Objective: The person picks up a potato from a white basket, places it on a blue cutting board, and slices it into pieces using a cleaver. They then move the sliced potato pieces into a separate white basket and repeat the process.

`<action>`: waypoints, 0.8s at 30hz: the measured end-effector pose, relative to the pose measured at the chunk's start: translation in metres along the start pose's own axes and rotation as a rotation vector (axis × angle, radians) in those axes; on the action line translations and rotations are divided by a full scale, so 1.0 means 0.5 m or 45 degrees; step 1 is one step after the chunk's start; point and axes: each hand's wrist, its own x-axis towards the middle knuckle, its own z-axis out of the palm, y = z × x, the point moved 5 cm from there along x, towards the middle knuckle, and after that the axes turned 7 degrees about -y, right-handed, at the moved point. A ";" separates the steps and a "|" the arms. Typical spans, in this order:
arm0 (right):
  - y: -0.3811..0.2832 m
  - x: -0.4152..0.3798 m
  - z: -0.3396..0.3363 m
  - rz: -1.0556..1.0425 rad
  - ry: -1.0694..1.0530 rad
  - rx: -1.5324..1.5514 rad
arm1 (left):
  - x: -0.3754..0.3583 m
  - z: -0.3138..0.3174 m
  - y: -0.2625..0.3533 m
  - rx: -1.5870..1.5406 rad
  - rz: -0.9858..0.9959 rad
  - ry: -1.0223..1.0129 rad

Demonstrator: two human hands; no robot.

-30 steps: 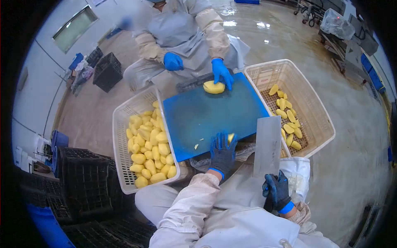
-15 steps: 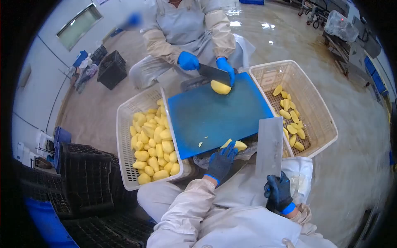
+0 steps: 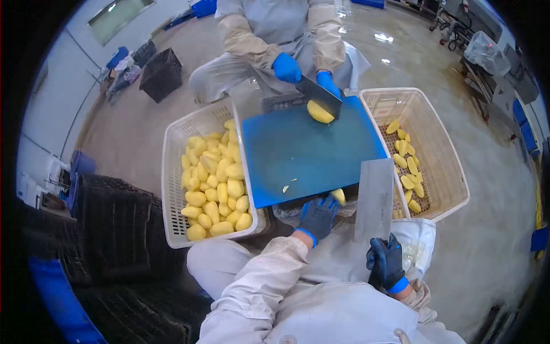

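My right hand (image 3: pixel 387 264), in a dark glove, is wrapped round the handle of a cleaver (image 3: pixel 373 200), whose broad blade points up beside the board's near right corner. My gloved left hand (image 3: pixel 319 218) is at the near edge of the blue cutting board (image 3: pixel 309 155). Its fingers are bent against a cut piece of peeled potato (image 3: pixel 338 196); part of the grip is hidden. Small potato scraps (image 3: pixel 285 188) lie on the board close by.
Left of the board stands a white crate (image 3: pixel 172 189) piled with peeled potatoes (image 3: pixel 217 189). To the right, another crate (image 3: pixel 450 166) holds cut potato pieces (image 3: pixel 412 166). Opposite, a person's blue-gloved hands (image 3: pixel 286 67) work a dark cleaver (image 3: pixel 318 96) at a potato (image 3: pixel 319 112).
The view has shifted slightly. My left fingers have closed in at the board edge, where two potato pieces showed and one shows now. The cleaver stays upright in my right hand.
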 end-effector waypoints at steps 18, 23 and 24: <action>-0.074 0.073 -0.034 -0.018 0.019 -0.032 | -0.165 -0.216 -0.317 -0.323 -0.544 0.429; -0.068 0.082 0.008 -0.001 -0.146 -0.045 | -0.308 -0.289 -0.582 -0.277 -0.909 0.507; -0.060 0.084 0.015 0.019 -0.190 -0.048 | -0.324 -0.293 -0.617 -0.435 -1.017 0.551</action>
